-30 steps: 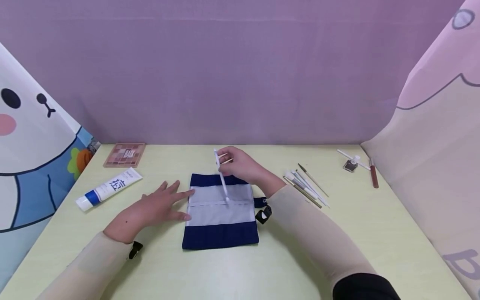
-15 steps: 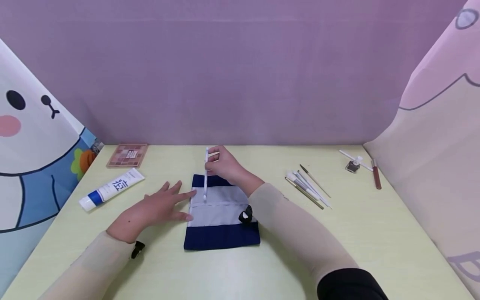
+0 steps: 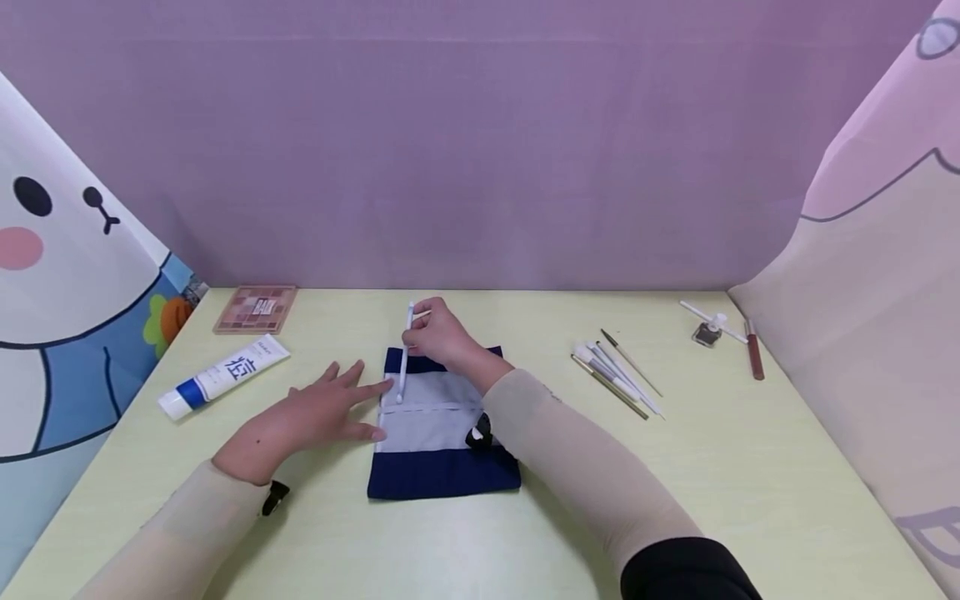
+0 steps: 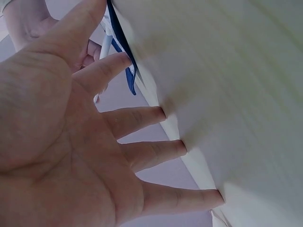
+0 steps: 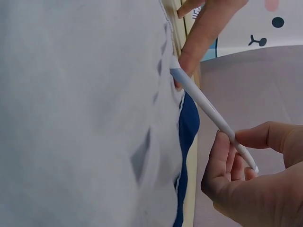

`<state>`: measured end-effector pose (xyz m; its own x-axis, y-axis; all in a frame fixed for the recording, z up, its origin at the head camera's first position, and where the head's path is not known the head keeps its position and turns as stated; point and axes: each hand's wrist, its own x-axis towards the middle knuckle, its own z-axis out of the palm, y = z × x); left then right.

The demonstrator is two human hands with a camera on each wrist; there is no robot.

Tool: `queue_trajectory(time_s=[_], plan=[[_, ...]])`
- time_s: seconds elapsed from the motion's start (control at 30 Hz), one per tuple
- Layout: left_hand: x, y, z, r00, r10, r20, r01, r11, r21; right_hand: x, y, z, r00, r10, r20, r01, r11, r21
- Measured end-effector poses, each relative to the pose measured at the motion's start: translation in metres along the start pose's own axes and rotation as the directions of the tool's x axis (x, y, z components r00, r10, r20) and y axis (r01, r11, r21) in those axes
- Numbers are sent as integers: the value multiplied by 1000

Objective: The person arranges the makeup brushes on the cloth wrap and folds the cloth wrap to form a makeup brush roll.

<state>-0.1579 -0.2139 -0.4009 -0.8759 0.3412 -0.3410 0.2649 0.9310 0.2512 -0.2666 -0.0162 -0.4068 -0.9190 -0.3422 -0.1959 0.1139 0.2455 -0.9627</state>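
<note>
A navy and light grey fabric brush pouch (image 3: 442, 476) lies unrolled on the table, with a seam across its grey middle. My left hand (image 3: 311, 414) is spread flat at its left side, index fingertip and thumb touching the edge. A slim white makeup brush (image 3: 402, 367) is pinched between the thumb and fingers of my right hand (image 3: 442, 335), above the pouch's upper left part. In the right wrist view the brush (image 5: 206, 105) slants, its white tip close to the pocket openings and my left index finger. Whether the tip is inside a pocket cannot be told.
Several makeup brushes (image 3: 615, 375) lie right of the pouch. Farther right are a small dark bottle (image 3: 707, 335), a white stick (image 3: 697, 312) and a brown-handled tool (image 3: 753, 354). A white and blue tube (image 3: 225, 375) and a pink palette (image 3: 256, 310) lie left.
My right hand has carried the brush leftwards over the pouch to its left side, then slightly lower. The left hand keeps its place at the pouch's edge.
</note>
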Motion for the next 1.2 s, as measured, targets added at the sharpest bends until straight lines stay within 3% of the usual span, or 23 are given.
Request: queue_trajectory(time_s=[0.27, 0.6, 0.8, 1.2], plan=[[-1, -1, 0, 1000, -8, 6, 8, 1000, 4, 0, 3, 4, 999, 51, 15, -51, 998, -44], [-1, -1, -1, 1000, 15, -8, -16, 1000, -11, -7, -1, 3, 997, 43, 59, -36, 993, -108], [1, -1, 0, 1000, 6, 0, -6, 1000, -9, -13, -3, 5, 990, 77, 115, -52, 978, -200], [2, -1, 0, 1000, -1, 4, 1, 1000, -1, -25, -1, 8, 981, 51, 189, 12, 947, -321]])
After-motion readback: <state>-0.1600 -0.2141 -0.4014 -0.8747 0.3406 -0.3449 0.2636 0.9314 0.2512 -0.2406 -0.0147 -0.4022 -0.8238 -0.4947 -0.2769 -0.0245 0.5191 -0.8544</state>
